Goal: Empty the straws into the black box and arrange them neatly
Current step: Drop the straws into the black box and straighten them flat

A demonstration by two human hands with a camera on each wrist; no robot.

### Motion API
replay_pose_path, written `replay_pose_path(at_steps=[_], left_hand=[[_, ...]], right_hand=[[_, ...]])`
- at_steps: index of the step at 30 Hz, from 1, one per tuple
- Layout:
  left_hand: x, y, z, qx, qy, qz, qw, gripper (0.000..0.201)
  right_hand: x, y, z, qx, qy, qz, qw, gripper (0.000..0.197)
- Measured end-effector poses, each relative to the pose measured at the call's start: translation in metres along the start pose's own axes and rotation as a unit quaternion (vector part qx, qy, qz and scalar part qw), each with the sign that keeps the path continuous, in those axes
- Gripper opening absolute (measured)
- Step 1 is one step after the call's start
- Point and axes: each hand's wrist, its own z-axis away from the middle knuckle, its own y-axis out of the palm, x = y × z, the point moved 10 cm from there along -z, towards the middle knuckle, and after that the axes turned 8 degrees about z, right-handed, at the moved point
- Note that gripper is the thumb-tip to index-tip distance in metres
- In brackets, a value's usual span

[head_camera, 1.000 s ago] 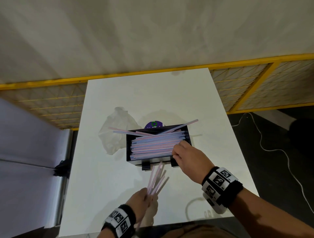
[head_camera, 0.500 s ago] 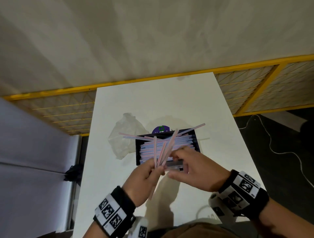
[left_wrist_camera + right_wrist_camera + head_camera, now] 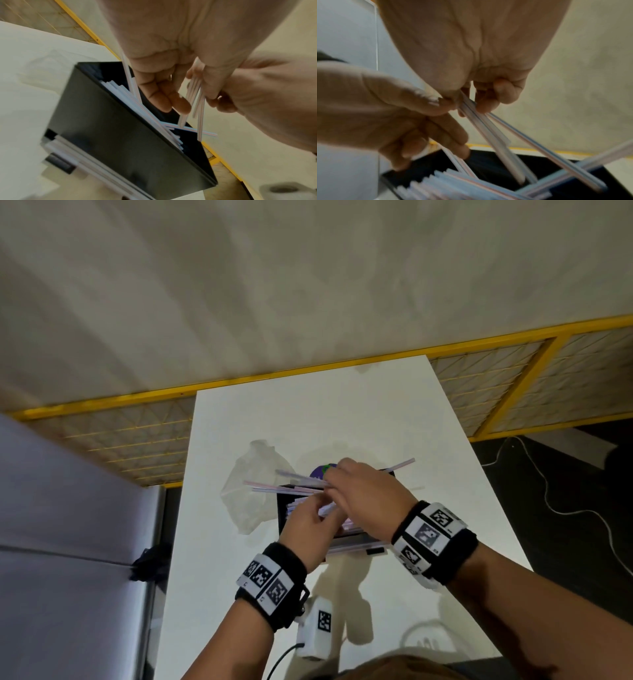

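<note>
Above the black box (image 3: 284, 520) on the white tabletop (image 3: 239, 594), the left hand (image 3: 310, 530) and right hand (image 3: 363, 491) both pinch a small bundle of straws (image 3: 291, 486) with curled fingers (image 3: 486, 106). More straws lie stacked inside the box. Beyond lies a clear plastic bag (image 3: 250, 484).

Striped straws (image 3: 274, 487) stacked, some askew; black box (image 3: 120, 142), upright
</note>
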Motion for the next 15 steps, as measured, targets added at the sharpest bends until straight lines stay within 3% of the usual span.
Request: replay_pose_path(at_steps=[2,4,9,13,15], left_hand=[[0.018,-0.011,0.005,-0.022,-0.018,0.026,0.999,0.036],[0.035,-0.029,0.012,-0.077,-0.038,0.056,0.995,0.030],[0.054,-0.071,0.022,-0.198,-0.058,0.029,0.978,0.029],[0.045,-0.073,0.020,-0.221,-0.031,-0.018,0.975,0.026],[0.030,-0.065,0.016,-0.201,0.025,-0.073,0.976,0.023]], right_hand=[[-0.004,0.024,-0.005,0.047,-0.004,0.047,0.998,0.024],[-0.007,0.046,-0.005,0.084,-0.003,0.067,0.994,0.029],[-0.022,0.066,0.003,0.079,0.016,0.105,0.991,0.037],[-0.021,0.084,0.016,0.147,-0.018,0.131,0.980,0.027],[-0.023,0.077,0.018,0.145,-0.011,0.089,0.985,0.026]])
